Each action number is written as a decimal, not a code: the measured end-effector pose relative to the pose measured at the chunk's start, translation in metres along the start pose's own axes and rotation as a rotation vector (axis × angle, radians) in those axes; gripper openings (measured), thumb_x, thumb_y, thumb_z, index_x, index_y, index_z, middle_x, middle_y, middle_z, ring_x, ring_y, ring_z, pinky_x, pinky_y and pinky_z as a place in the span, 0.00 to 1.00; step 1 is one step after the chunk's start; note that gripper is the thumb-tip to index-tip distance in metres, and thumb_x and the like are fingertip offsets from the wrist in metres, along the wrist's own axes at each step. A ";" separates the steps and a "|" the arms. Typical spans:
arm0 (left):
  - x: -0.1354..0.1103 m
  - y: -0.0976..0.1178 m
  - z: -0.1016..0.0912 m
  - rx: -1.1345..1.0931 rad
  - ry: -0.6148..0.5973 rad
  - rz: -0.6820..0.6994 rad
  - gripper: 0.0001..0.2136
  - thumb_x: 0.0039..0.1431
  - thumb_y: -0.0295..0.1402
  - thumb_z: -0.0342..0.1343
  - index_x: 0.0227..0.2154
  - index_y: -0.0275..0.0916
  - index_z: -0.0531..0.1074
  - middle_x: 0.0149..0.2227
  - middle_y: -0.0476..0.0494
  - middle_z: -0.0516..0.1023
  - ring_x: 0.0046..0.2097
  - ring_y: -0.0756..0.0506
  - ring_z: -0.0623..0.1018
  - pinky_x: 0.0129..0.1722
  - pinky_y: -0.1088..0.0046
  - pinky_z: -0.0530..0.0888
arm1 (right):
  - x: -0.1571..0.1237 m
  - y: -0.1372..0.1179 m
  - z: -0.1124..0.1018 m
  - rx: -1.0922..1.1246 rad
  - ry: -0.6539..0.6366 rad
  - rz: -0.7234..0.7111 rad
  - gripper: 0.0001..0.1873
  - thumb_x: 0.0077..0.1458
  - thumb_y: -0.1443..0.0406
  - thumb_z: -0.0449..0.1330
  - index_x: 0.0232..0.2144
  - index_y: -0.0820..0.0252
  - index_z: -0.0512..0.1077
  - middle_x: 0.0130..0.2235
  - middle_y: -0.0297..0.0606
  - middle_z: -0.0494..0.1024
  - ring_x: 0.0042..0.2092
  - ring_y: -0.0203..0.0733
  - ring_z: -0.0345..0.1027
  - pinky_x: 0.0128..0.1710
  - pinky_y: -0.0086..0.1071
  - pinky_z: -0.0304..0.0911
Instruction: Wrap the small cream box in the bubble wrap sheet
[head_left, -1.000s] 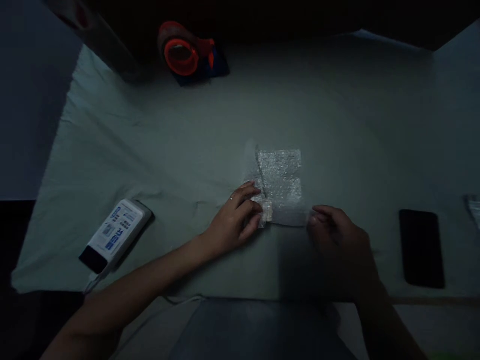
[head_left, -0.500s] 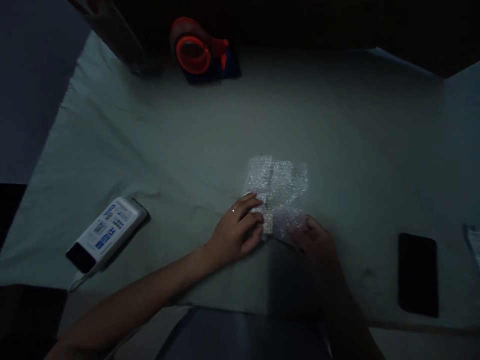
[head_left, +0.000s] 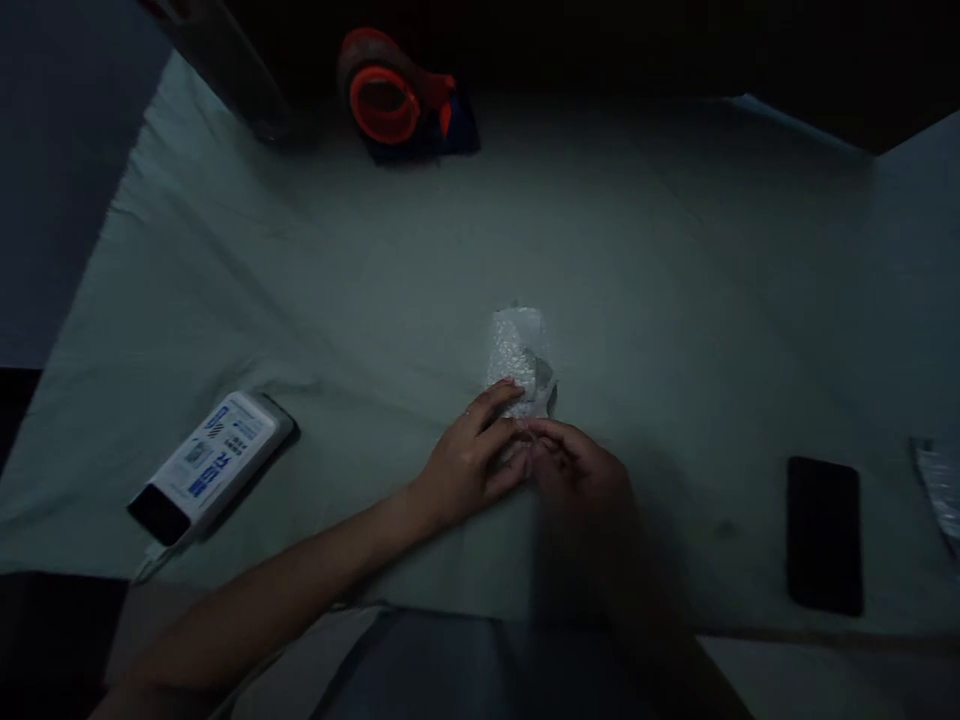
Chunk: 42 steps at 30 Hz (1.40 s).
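Note:
A small piece of bubble wrap (head_left: 517, 355), folded into a narrow strip, lies on the pale green cloth (head_left: 390, 300) in the middle of the dim scene. My left hand (head_left: 472, 455) rests on its near end, fingers curled and pressing it down. My right hand (head_left: 581, 475) meets the left at the same near end, fingers closed on the folded wrap. What is inside the wrap is hidden.
An orange tape dispenser (head_left: 386, 100) stands at the back. A white device with blue markings (head_left: 214, 460) lies at the left. A black phone (head_left: 823, 533) lies at the right, and a shiny foil-like piece (head_left: 937, 480) sits at the right edge.
My right hand moved left and folded the right side of the bubble wrap over, so the wide sheet is now a narrow strip. My left hand stayed in place.

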<state>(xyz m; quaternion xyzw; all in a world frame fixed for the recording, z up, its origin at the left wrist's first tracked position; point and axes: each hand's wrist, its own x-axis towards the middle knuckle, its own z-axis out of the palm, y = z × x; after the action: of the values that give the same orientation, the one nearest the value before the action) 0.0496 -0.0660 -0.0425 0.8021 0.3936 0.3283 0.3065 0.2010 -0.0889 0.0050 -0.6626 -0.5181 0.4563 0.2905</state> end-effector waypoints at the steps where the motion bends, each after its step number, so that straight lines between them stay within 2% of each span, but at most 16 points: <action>1: -0.001 0.000 -0.001 0.028 0.029 0.005 0.08 0.57 0.27 0.54 0.41 0.35 0.67 0.55 0.31 0.62 0.59 0.38 0.63 0.55 0.56 0.69 | -0.001 0.000 -0.002 -0.028 -0.016 -0.043 0.14 0.56 0.65 0.53 0.43 0.56 0.73 0.40 0.39 0.80 0.39 0.41 0.74 0.39 0.33 0.69; 4: -0.003 0.000 -0.006 0.129 0.068 0.055 0.09 0.56 0.26 0.53 0.41 0.36 0.69 0.47 0.35 0.64 0.52 0.39 0.66 0.50 0.56 0.71 | 0.000 -0.001 -0.008 -0.097 -0.064 -0.140 0.16 0.57 0.68 0.50 0.45 0.59 0.73 0.41 0.40 0.80 0.41 0.40 0.74 0.41 0.34 0.69; 6: -0.006 -0.002 -0.010 0.138 0.015 0.099 0.11 0.56 0.24 0.51 0.43 0.36 0.68 0.43 0.37 0.65 0.48 0.42 0.67 0.46 0.59 0.73 | 0.003 -0.003 -0.010 -0.147 -0.083 -0.197 0.17 0.57 0.68 0.49 0.44 0.60 0.73 0.39 0.39 0.80 0.39 0.40 0.75 0.40 0.34 0.70; 8: -0.008 -0.005 -0.012 0.094 -0.033 0.130 0.11 0.56 0.23 0.50 0.43 0.35 0.66 0.42 0.38 0.67 0.47 0.44 0.68 0.46 0.63 0.73 | 0.007 -0.004 -0.011 -0.218 -0.105 -0.262 0.17 0.56 0.69 0.48 0.43 0.59 0.74 0.37 0.40 0.81 0.38 0.42 0.75 0.40 0.36 0.70; 11: -0.011 -0.009 -0.012 0.099 -0.033 0.167 0.11 0.57 0.25 0.51 0.43 0.35 0.65 0.41 0.38 0.69 0.47 0.44 0.70 0.47 0.63 0.73 | 0.013 -0.005 -0.009 -0.335 -0.126 -0.332 0.19 0.54 0.69 0.48 0.43 0.61 0.74 0.40 0.44 0.80 0.41 0.46 0.75 0.42 0.40 0.70; 14: -0.011 -0.012 -0.012 0.226 -0.050 0.231 0.12 0.58 0.27 0.51 0.46 0.37 0.66 0.42 0.38 0.68 0.47 0.43 0.69 0.44 0.64 0.74 | 0.016 -0.005 -0.010 -0.330 -0.155 -0.323 0.20 0.53 0.70 0.48 0.44 0.62 0.74 0.43 0.45 0.80 0.44 0.47 0.75 0.43 0.40 0.69; 17: -0.009 -0.012 -0.013 0.258 -0.044 0.267 0.12 0.58 0.28 0.51 0.45 0.36 0.68 0.42 0.37 0.68 0.46 0.42 0.70 0.42 0.64 0.74 | 0.020 -0.004 -0.019 -0.254 -0.187 -0.221 0.16 0.55 0.67 0.50 0.42 0.60 0.74 0.33 0.39 0.81 0.34 0.41 0.75 0.34 0.33 0.69; 19: -0.006 -0.013 -0.013 0.228 -0.023 0.278 0.11 0.57 0.26 0.52 0.43 0.35 0.69 0.40 0.37 0.68 0.46 0.43 0.70 0.44 0.62 0.74 | 0.025 -0.006 -0.026 -0.254 -0.088 -0.175 0.10 0.54 0.64 0.53 0.35 0.59 0.73 0.24 0.33 0.76 0.25 0.36 0.70 0.25 0.28 0.64; 22: -0.003 -0.013 -0.013 0.175 -0.006 0.292 0.11 0.56 0.26 0.53 0.42 0.35 0.69 0.40 0.39 0.66 0.50 0.40 0.68 0.49 0.56 0.72 | 0.039 -0.016 -0.032 -0.357 0.148 -0.223 0.10 0.51 0.57 0.58 0.30 0.58 0.68 0.23 0.30 0.70 0.23 0.34 0.63 0.24 0.28 0.60; 23: -0.002 -0.013 -0.013 0.160 -0.009 0.290 0.10 0.56 0.25 0.53 0.42 0.36 0.69 0.40 0.39 0.66 0.52 0.39 0.67 0.50 0.54 0.72 | 0.045 -0.020 -0.032 -0.416 0.184 -0.248 0.12 0.49 0.55 0.59 0.30 0.58 0.67 0.24 0.31 0.70 0.24 0.34 0.63 0.25 0.29 0.59; 25: -0.002 -0.013 -0.013 0.141 -0.025 0.273 0.10 0.56 0.25 0.53 0.42 0.36 0.69 0.41 0.39 0.65 0.55 0.38 0.66 0.50 0.54 0.71 | 0.060 -0.028 -0.027 -0.571 0.162 -0.265 0.15 0.46 0.53 0.61 0.29 0.58 0.66 0.25 0.33 0.70 0.25 0.36 0.62 0.26 0.30 0.57; 28: -0.002 -0.013 -0.013 0.110 -0.063 0.251 0.10 0.56 0.25 0.52 0.42 0.36 0.68 0.42 0.36 0.66 0.57 0.37 0.66 0.49 0.56 0.73 | 0.084 -0.033 -0.018 -0.720 0.080 -0.256 0.09 0.48 0.61 0.56 0.21 0.58 0.63 0.21 0.32 0.66 0.23 0.35 0.57 0.25 0.32 0.50; 31: -0.001 -0.012 -0.014 0.067 -0.112 0.218 0.10 0.57 0.25 0.51 0.42 0.36 0.68 0.43 0.35 0.67 0.57 0.37 0.67 0.47 0.60 0.74 | 0.101 -0.031 -0.013 -0.606 0.084 -0.226 0.10 0.46 0.66 0.52 0.15 0.57 0.58 0.18 0.30 0.60 0.22 0.33 0.52 0.25 0.31 0.47; 34: 0.000 -0.012 -0.013 0.033 -0.123 0.205 0.08 0.57 0.25 0.50 0.40 0.36 0.69 0.42 0.36 0.67 0.56 0.38 0.69 0.46 0.63 0.75 | 0.110 -0.027 -0.007 -0.437 0.066 -0.180 0.12 0.46 0.66 0.51 0.14 0.57 0.56 0.17 0.29 0.56 0.22 0.32 0.50 0.24 0.30 0.47; 37: 0.000 -0.012 -0.012 0.027 -0.111 0.201 0.08 0.57 0.25 0.49 0.39 0.35 0.69 0.42 0.36 0.66 0.55 0.39 0.69 0.45 0.63 0.76 | 0.114 -0.024 0.003 -0.541 0.046 -0.201 0.13 0.47 0.66 0.51 0.14 0.58 0.60 0.18 0.31 0.60 0.22 0.34 0.51 0.24 0.31 0.47; 42: -0.001 -0.013 -0.010 0.028 -0.077 0.194 0.09 0.56 0.24 0.51 0.40 0.34 0.70 0.42 0.36 0.65 0.54 0.40 0.69 0.48 0.61 0.74 | 0.116 -0.017 0.018 -0.799 0.006 -0.203 0.15 0.53 0.63 0.51 0.19 0.60 0.71 0.22 0.41 0.72 0.24 0.39 0.61 0.26 0.32 0.52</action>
<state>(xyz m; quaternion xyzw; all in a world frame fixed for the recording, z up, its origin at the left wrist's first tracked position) 0.0355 -0.0580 -0.0468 0.8526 0.3064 0.3201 0.2769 0.1827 0.0251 -0.0238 -0.6701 -0.7164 0.1864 0.0553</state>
